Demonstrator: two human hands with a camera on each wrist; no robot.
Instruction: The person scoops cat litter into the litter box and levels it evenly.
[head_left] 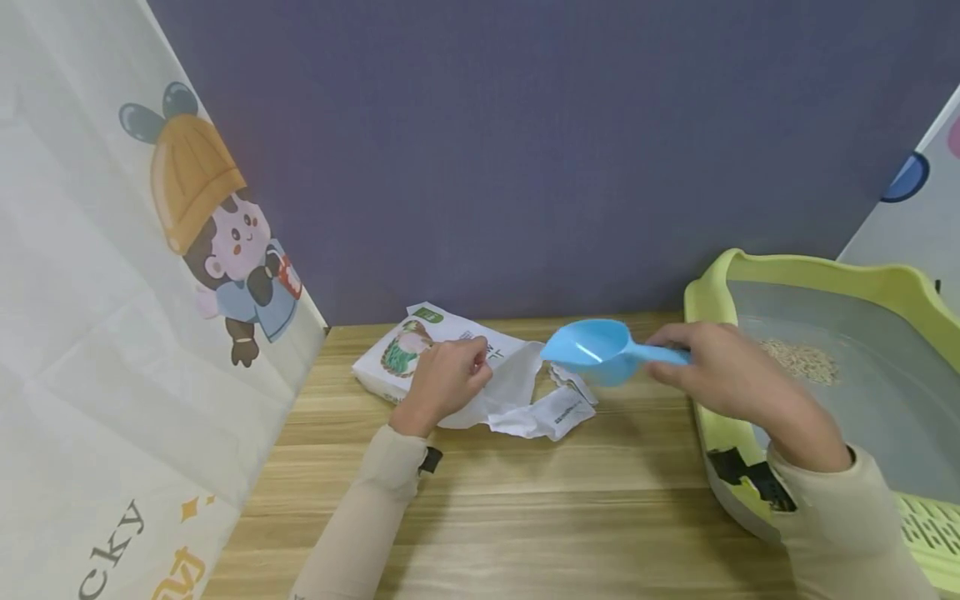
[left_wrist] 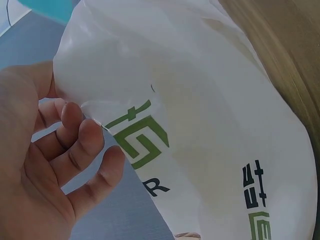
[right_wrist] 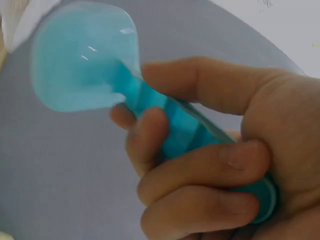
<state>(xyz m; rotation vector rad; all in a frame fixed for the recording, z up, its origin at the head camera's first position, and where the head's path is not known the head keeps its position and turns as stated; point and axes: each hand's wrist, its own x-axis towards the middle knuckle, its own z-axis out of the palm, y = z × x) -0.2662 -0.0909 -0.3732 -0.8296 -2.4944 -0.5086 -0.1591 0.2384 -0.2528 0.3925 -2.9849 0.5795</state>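
A white printed plastic bag (head_left: 390, 362) lies on its side on the wooden table, its torn end spread to the right. My left hand (head_left: 444, 382) is over the bag and pinches the edge of its film, as the left wrist view shows; the other fingers curl loosely beside the bag's green lettering (left_wrist: 142, 142). In my right hand (head_left: 723, 371) is a blue scoop (head_left: 600, 346), gripped by its ribbed handle (right_wrist: 175, 122). The scoop hangs in the air just right of the bag's torn end, its tip pointing left. No contents show in its bowl.
On the right stands a litter box with a yellow-green rim (head_left: 711, 321) and grey inside, holding a small heap of pale pellets (head_left: 798, 360). A dark blue panel (head_left: 525, 158) closes off the back. White printed sheeting (head_left: 97, 275) hangs at the left.
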